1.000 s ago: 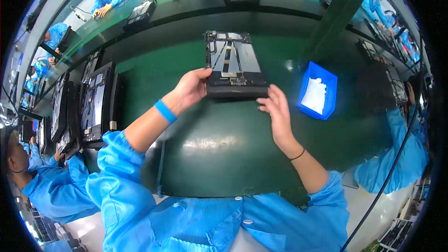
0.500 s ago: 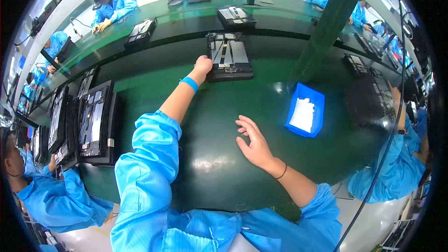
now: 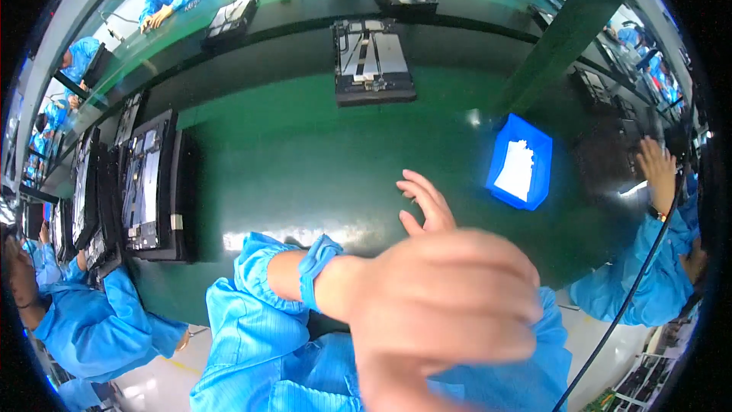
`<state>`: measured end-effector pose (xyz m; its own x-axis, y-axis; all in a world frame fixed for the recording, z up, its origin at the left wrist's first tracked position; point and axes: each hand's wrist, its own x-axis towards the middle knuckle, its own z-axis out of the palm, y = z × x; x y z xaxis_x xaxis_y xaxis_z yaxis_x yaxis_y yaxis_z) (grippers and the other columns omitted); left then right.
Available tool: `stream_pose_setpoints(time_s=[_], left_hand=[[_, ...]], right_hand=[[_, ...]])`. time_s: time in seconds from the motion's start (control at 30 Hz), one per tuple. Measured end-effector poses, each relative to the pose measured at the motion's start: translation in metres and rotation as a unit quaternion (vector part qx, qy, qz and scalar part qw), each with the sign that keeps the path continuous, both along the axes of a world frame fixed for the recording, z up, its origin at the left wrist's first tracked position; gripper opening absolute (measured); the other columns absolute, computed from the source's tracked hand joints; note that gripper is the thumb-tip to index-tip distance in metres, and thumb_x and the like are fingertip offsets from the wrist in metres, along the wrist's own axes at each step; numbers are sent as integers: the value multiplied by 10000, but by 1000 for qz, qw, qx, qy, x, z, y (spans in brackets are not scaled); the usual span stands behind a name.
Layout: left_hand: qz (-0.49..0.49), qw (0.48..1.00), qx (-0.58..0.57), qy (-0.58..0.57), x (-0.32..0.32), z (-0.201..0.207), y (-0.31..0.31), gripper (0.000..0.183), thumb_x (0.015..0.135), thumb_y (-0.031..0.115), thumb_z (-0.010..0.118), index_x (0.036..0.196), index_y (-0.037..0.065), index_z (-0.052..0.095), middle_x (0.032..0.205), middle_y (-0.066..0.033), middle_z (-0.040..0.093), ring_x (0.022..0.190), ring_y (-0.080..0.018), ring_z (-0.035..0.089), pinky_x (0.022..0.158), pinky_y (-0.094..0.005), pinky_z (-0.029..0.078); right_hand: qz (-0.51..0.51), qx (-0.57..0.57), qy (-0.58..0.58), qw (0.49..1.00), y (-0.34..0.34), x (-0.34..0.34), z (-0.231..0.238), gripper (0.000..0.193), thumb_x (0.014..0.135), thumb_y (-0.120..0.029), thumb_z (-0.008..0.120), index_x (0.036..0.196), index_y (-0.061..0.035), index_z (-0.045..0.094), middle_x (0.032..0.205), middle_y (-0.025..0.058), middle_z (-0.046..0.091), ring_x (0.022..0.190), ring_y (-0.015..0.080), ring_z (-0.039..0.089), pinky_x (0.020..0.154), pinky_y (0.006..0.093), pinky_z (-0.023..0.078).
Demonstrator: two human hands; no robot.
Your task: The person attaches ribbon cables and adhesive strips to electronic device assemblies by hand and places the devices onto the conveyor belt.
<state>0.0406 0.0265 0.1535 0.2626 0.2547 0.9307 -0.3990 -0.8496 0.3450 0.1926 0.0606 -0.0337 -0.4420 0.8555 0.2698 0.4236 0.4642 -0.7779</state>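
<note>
Nearest the camera, your left hand (image 3: 450, 305) hangs blurred with its back to the view; you can't tell from here whether its fingers are closed on anything. The loose end of the blue wristband (image 3: 311, 275) could snag if it brushed an exposed part. Just behind, partly hidden, your right hand (image 3: 428, 210) has its fingers parted and loosely bent, with nothing seen in them. With one hand masking the other, you might knock them together.

To your right on the green worktop (image 3: 305, 152), the blue bin (image 3: 544, 145) holds white pieces (image 3: 516, 172); a careless sweep of your right arm could tip it and scatter them. To your left, black-framed opened units (image 3: 149, 183) lean close together, and a bumping elbow might make them slide.

Farther off, well apart from both your hands, the opened tablet (image 3: 375, 57) lies face up near the shelf (image 3: 305, 17). Its ribbon cables are bare, so fingers pressing across its middle could crease or unseat them.
</note>
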Motion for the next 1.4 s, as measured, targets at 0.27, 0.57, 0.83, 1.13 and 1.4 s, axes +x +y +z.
stream_pose_setpoints(time_s=[0.27,0.57,0.83,1.13,1.4], left_hand=[[3,995,-23,-93,4,-17,-10,427,966,400,318,1024,15,492,852,-167,613,790,-339,621,682,-392,533],[47,991,45,-119,13,-26,2,457,888,390,458,844,-28,638,882,-189,604,828,-347,610,725,-412,515],[120,979,46,161,-5,-104,38,394,750,85,580,1134,-1,603,963,-182,654,899,-355,638,830,-428,496],[131,855,-447,227,-10,-189,87,370,816,-65,443,1127,24,624,838,-60,588,795,-115,563,701,-259,481],[196,886,-316,278,-7,-188,91,278,808,-89,470,959,22,676,837,-127,611,759,-247,625,680,-336,509]], right_hand=[[-17,-11,-10,1000,-1,5,6,496,796,-61,643,1278,-62,527,1405,146,463,1059,276,595,985,417,429],[2,17,-54,998,1,11,4,465,817,-95,631,1272,-74,535,1412,148,458,1231,357,475,1028,439,388],[74,143,-21,987,7,13,3,444,786,-143,665,1206,-32,571,1324,164,522,1121,363,526,954,453,416],[26,58,-60,996,1,11,8,258,811,-82,645,1068,-80,656,1259,141,552,1131,334,509,970,437,393],[16,106,-32,994,2,11,-5,206,791,-110,656,990,-74,622,1210,143,537,1089,352,506,937,468,411]])
